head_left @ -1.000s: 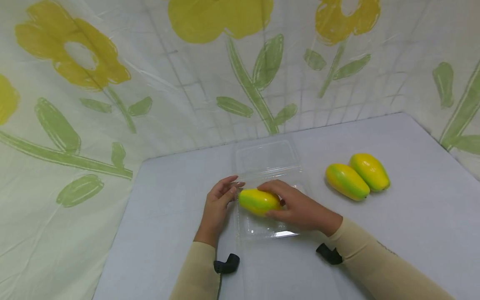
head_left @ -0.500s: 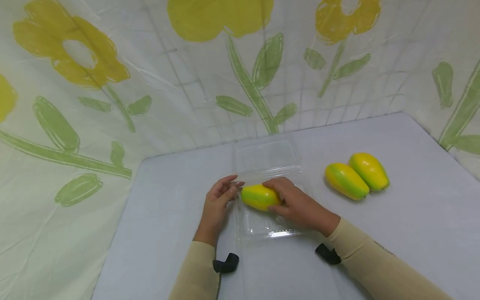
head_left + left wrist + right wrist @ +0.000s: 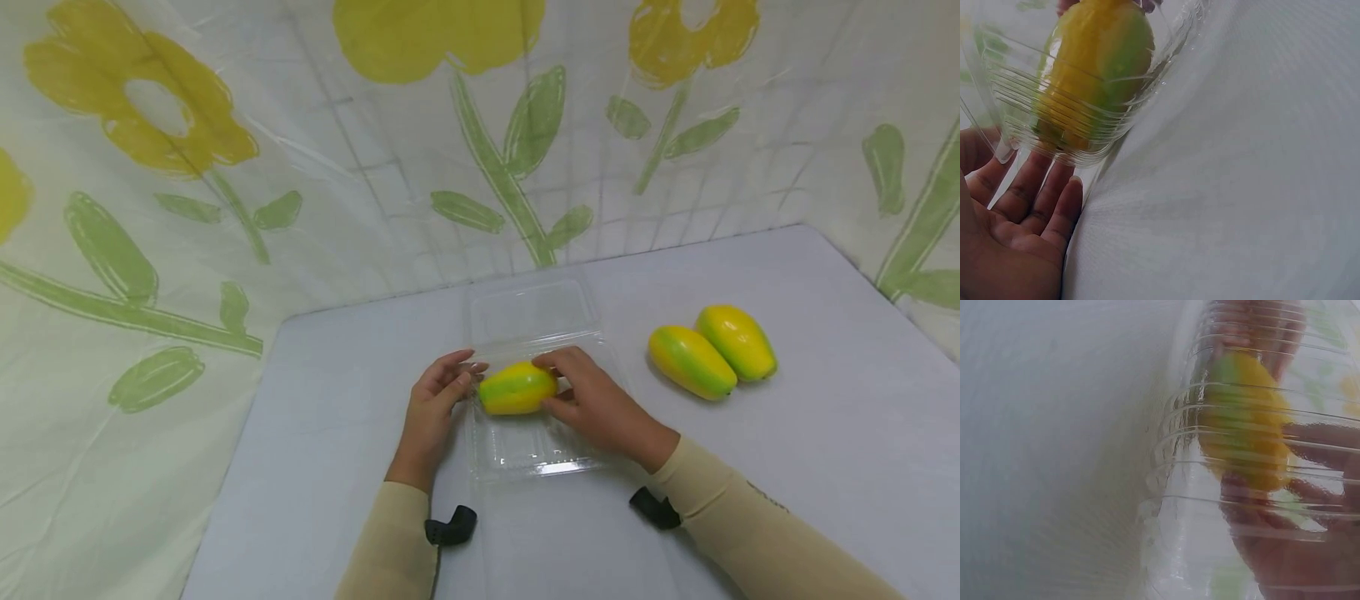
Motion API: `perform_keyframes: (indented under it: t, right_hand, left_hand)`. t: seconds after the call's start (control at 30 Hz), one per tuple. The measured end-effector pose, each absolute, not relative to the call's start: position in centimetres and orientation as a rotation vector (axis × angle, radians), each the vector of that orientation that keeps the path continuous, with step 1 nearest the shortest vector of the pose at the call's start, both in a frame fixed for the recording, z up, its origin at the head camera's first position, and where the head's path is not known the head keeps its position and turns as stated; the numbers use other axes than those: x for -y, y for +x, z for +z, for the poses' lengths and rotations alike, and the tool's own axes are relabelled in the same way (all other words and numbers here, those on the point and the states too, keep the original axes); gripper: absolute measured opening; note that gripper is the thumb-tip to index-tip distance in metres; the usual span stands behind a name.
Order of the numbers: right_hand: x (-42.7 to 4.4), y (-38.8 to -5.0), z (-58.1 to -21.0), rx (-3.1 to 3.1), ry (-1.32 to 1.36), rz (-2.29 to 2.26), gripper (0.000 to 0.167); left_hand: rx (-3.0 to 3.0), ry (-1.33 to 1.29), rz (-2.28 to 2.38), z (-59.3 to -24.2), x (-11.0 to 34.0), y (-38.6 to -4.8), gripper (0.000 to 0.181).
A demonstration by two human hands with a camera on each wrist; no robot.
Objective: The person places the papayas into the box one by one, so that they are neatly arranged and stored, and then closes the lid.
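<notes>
A clear plastic clamshell box (image 3: 510, 450) lies with its lid laid back. Inside its base is a yellow-green papaya-like fruit (image 3: 517, 388), lying sideways. The right hand (image 3: 600, 408) holds the fruit's right end between thumb and fingers; in the right wrist view that hand (image 3: 1310, 544) shows through the ribbed plastic wall. At the box's left wall, the left hand (image 3: 435, 408) touches the rim with thumb and fingers. In the left wrist view the left hand (image 3: 1022, 231) has its thumb by the rim and other fingers against the outside, near the fruit (image 3: 1097, 69).
Two more yellow-green fruits (image 3: 692, 362) (image 3: 739, 342) lie side by side on the white table (image 3: 337, 400), right of the box. The box's lid (image 3: 534, 310) points to the back. Behind hangs a curtain (image 3: 375, 208) with painted flowers.
The fruit in the right hand has shifted slightly toward the back of the box and turned a little, its right end now farther back. The left hand has stayed at the box's left edge.
</notes>
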State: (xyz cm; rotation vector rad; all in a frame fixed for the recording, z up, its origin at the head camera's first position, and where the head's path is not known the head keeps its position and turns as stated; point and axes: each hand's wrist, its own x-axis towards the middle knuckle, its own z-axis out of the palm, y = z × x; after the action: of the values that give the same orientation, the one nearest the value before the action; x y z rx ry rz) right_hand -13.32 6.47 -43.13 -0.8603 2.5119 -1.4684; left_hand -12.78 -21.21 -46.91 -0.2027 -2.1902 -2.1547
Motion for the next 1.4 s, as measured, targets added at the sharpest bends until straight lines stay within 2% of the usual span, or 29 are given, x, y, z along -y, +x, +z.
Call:
perform_keyframes:
  t: [0.37,1.4]
  right_hand:
    - [-6.45,-13.15,-42.67,-2.506,-0.829,-1.469,0.054]
    - [-6.52,-12.95,-42.26,-2.510,-0.942,-1.434,0.050]
  left_hand:
    - [2.190,-0.197,-2.155,-46.79,21.18,-12.72,0.037]
    - [2.198,-0.176,-2.149,-46.66,21.08,-12.63,0.036]
